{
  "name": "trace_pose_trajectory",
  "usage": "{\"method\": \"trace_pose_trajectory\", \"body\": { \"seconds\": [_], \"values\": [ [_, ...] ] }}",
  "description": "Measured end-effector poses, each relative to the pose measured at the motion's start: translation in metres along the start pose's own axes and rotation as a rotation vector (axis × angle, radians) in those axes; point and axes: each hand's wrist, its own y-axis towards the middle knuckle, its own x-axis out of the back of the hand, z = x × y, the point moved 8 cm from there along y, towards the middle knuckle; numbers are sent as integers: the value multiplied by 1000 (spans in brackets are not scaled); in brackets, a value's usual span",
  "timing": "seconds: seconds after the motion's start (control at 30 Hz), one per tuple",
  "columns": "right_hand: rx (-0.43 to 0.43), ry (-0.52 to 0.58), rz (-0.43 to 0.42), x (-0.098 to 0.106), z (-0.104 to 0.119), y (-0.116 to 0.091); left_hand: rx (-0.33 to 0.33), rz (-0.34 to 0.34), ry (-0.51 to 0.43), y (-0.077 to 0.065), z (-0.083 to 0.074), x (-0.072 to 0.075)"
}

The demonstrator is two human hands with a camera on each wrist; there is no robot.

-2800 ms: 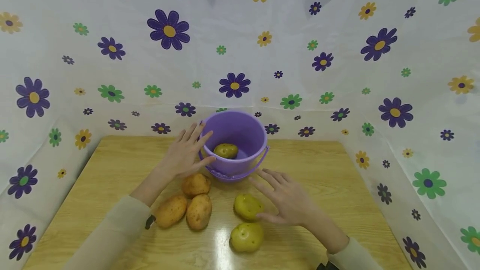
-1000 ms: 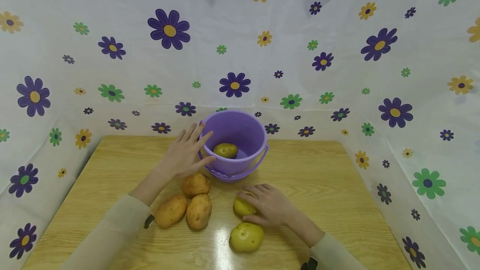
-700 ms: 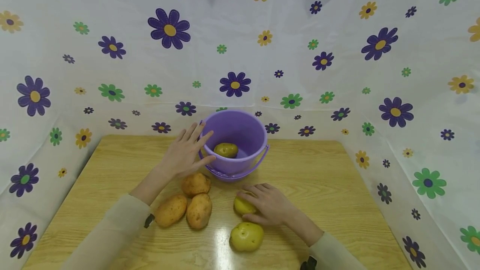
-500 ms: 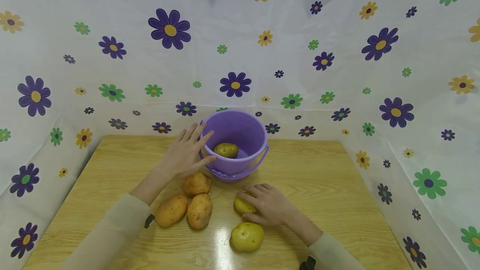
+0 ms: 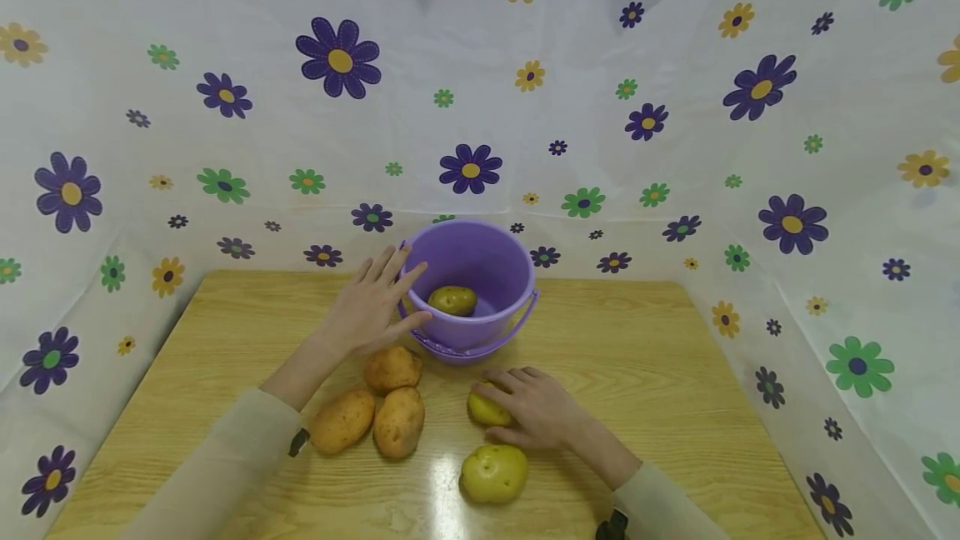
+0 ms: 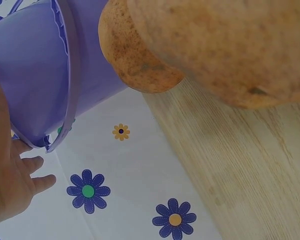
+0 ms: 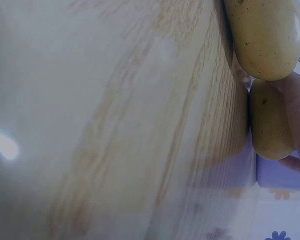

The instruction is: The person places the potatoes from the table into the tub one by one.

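- Over the bench point(image 5: 630, 357), a little right of its middle, the right hand point(image 5: 542, 412) had its fingers curled around the farther yellow potato point(image 5: 483, 413), with the thumb at its near side.
- Well apart from it, the left hand point(image 5: 366, 308) was spread, fingers straight, at the left rim of the purple bucket point(image 5: 474, 332); how firmly it pressed, I could not tell.
- The step in hand was, I judge, the gripping of this potato, which seemed to rest on the bench before the bucket.
- The next move called, in my opinion, for a secure hold and a clean lift, without pushing the nearer yellow potato point(image 5: 493, 475).
- To the left, three brown potatoes point(image 5: 399, 423) lay close together.
- Inside the bucket lay one greenish potato point(image 5: 452, 301).
- Behind everything hung a flowered cloth point(image 5: 470, 170).
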Motion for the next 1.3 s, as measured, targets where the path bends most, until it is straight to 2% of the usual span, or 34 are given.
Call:
{"method": "trace_pose_trajectory", "body": {
  "seconds": [0.57, 1.3],
  "values": [
    [19, 13, -9, 1, -1, 3, 2, -8, -16, 0, -1, 3],
    [16, -38, -9, 4, -5, -4, -4, -11, -7, 0, 0, 1]
  ]
}}
